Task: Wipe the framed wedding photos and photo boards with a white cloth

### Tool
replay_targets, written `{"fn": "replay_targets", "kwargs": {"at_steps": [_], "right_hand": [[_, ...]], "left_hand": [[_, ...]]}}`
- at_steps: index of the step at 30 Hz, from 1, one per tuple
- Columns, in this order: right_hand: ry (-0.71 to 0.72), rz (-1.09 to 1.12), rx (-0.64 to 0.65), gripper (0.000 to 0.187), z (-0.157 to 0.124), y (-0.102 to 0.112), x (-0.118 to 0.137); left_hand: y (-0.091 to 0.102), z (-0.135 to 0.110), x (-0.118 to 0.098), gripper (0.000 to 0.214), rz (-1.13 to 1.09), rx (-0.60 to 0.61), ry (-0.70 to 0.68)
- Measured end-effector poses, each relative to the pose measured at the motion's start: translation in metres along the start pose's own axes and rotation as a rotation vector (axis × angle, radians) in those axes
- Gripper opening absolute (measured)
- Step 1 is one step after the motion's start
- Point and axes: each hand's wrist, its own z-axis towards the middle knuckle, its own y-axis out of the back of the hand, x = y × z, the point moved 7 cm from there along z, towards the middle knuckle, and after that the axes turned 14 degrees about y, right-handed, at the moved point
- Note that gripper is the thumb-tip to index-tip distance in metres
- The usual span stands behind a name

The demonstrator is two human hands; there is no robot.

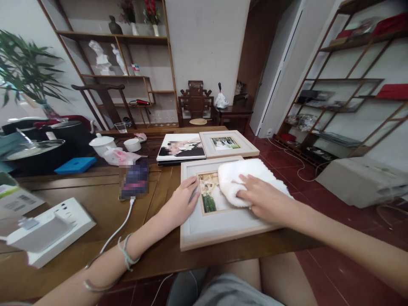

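A light wooden picture frame (229, 227) with a wide white mat lies flat near the table's front edge. Inside it is a photo (208, 199), its right part covered by a fluffy white cloth (269, 176). My right hand (259, 195) presses this cloth onto the frame, with the fingers bent into it. On the frame's left border rests my left hand (183, 202), its fingers stretched toward the photo's edge and holding nothing. Behind are a second framed photo (225, 143) and a photo panel (181, 148) on top of a dark flat thing.
A charging phone (135, 180), a white power strip (60, 238), a blue block (75, 165), a white lidded bowl (102, 144) and a black pot (41, 155) stand on the wooden table (111, 216) to the left. A white cable (119, 225) runs past my left forearm.
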Motion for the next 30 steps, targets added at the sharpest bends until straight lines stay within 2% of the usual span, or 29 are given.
{"fn": "replay_targets", "kwargs": {"at_steps": [3,5,6,8,11,18,21,23,25,28,30], "right_hand": [[0.058,0.172,-0.029,0.034,-0.01,0.007,0.042],[0.101,0.259,-0.057,0.02,-0.013,0.01,0.063],[0.114,0.279,-0.072,0.016,-0.013,0.011,0.07],[0.119,0.272,-0.095,0.024,-0.008,0.009,0.073],[0.079,0.182,-0.109,0.025,0.006,0.0,0.054],[-0.062,-0.045,-0.149,0.044,0.052,-0.011,-0.032],[-0.03,-0.065,-0.141,0.045,0.068,-0.012,-0.046],[0.048,-0.014,-0.113,0.042,0.071,-0.013,-0.04],[0.136,0.085,-0.076,0.037,0.065,-0.009,-0.023],[0.207,0.261,-0.002,0.031,0.04,0.005,0.012],[0.195,0.363,0.065,0.031,0.02,0.016,0.035]], "left_hand": [[-0.001,0.001,0.001,0.041,0.007,0.004,-0.006],[-0.001,0.0,0.001,0.041,-0.003,0.005,-0.029],[-0.001,0.0,0.001,0.041,-0.007,0.007,-0.041],[-0.001,0.0,0.001,0.042,-0.007,0.013,-0.058],[-0.002,0.001,0.002,0.042,0.006,0.012,-0.056],[-0.003,-0.001,0.002,0.044,0.038,0.032,-0.034],[-0.002,-0.001,0.002,0.044,0.028,0.04,-0.019],[-0.002,0.0,0.003,0.044,0.02,0.048,-0.011],[-0.003,0.0,0.003,0.044,0.013,0.056,-0.015],[-0.004,0.0,0.004,0.042,-0.012,0.04,-0.023],[-0.004,0.0,0.005,0.041,-0.021,0.022,-0.016]]}}
